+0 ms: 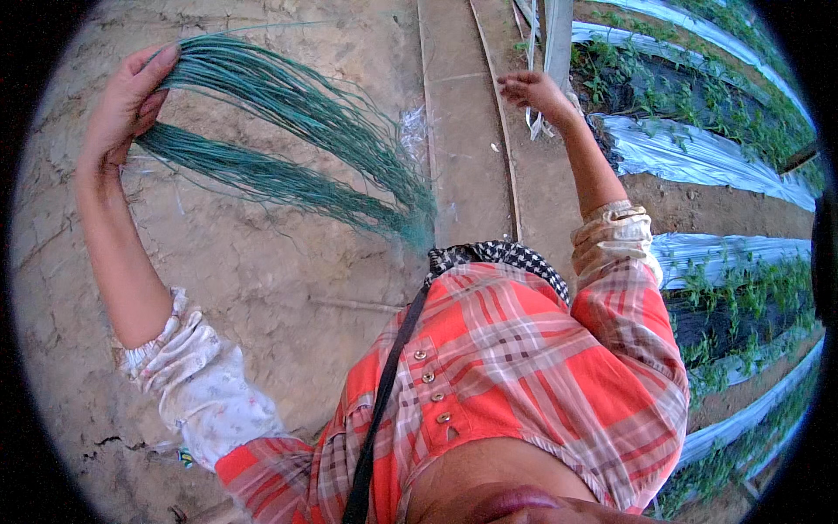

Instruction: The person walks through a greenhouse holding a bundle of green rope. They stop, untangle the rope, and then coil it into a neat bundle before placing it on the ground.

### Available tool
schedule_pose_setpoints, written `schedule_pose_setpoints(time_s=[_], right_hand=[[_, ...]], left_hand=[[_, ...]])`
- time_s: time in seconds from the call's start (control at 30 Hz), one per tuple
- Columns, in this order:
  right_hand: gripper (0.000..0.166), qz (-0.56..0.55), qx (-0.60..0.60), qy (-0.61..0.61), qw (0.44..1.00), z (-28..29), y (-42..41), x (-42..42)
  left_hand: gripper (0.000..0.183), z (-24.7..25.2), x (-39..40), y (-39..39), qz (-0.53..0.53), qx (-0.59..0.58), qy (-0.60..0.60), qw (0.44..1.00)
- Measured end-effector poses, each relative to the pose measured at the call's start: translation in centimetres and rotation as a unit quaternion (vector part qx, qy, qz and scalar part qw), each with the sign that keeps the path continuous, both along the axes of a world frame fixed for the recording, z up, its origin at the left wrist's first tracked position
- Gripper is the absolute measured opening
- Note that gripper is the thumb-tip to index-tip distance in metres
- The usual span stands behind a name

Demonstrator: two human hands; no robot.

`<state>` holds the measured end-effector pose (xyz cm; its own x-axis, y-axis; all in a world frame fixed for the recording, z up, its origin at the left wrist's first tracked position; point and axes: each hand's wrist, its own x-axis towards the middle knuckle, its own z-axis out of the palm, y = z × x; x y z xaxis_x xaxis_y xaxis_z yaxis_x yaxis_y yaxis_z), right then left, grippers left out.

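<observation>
My left hand (127, 101), raised at the upper left, is closed around a bundle of thin green strings (288, 95). From that hand the bundle spreads in two thick strands that come together in a frayed, blurred end near my waist. My right hand (533, 92) is held out at the upper right with its fingers slightly curled and apart, touching none of the green strings. Behind its wrist stands a grey post (558, 42) with white strips (535, 124) hanging beside it. A black-and-white houndstooth cloth (504, 252) lies at my waist.
Bare, cracked soil (262, 275) spreads across the left. A narrow raised edging (504, 144) runs along the ground ahead. To the right are planted rows under silver plastic mulch film (707, 157) with green plants (740, 288). White plastic shreds (414, 134) lie near the edging.
</observation>
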<state>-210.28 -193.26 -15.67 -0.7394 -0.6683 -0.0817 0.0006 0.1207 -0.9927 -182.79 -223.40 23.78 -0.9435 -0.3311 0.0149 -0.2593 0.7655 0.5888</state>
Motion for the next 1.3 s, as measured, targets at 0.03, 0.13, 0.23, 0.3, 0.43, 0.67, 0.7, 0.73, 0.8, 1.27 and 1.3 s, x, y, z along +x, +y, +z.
schedule_pose_setpoints(time_s=[0.03,0.13,0.23,0.3,0.43,0.67,0.7,0.73,0.8,1.27,1.3], right_hand=[[0.031,-0.011,0.041,-0.007,0.999,-0.7,0.1,0.7],[0.049,-0.043,0.046,0.112,0.992,-1.9,-1.4,1.6],[0.064,-0.039,-0.154,0.228,0.960,5.7,-5.0,6.4],[0.068,-0.018,-0.279,0.323,0.904,12.5,-6.6,10.3],[0.048,0.001,-0.295,0.470,0.832,16.0,-9.4,14.6],[0.015,0.234,0.279,0.346,0.865,-12.8,-6.1,12.2],[0.019,0.279,0.344,0.319,0.838,-18.1,-3.4,10.7],[0.020,0.336,0.357,0.375,0.787,-21.1,-0.7,9.7],[0.019,0.392,0.412,0.398,0.719,-26.7,4.0,7.6],[0.043,0.105,-0.215,0.272,0.932,11.9,-7.5,18.4],[0.036,0.154,-0.190,0.196,0.950,12.3,-7.4,18.9]], left_hand=[[0.026,0.3,0.2,0.3,0.006,-0.004,0.000,1.000],[0.027,0.7,-0.2,1.8,0.010,-0.018,-0.016,1.000],[0.027,-0.2,-1.2,3.4,0.001,-0.041,-0.071,0.997],[0.027,-1.5,-2.1,4.3,-0.015,-0.060,-0.104,0.993],[0.028,-2.8,-2.8,5.2,-0.035,-0.072,-0.113,0.990],[0.030,-1.7,-1.1,1.9,0.043,-0.093,-0.017,0.995],[0.030,-1.5,-0.7,1.1,0.043,-0.093,-0.033,0.994],[0.030,-1.3,0.0,-0.5,0.050,-0.092,-0.051,0.993],[0.030,-1.4,0.7,-0.9,0.060,-0.085,-0.077,0.992],[0.028,-9.7,-2.4,9.1,-0.180,-0.011,-0.170,0.969],[0.028,-9.6,-2.7,9.6,-0.204,0.002,-0.192,0.960]])
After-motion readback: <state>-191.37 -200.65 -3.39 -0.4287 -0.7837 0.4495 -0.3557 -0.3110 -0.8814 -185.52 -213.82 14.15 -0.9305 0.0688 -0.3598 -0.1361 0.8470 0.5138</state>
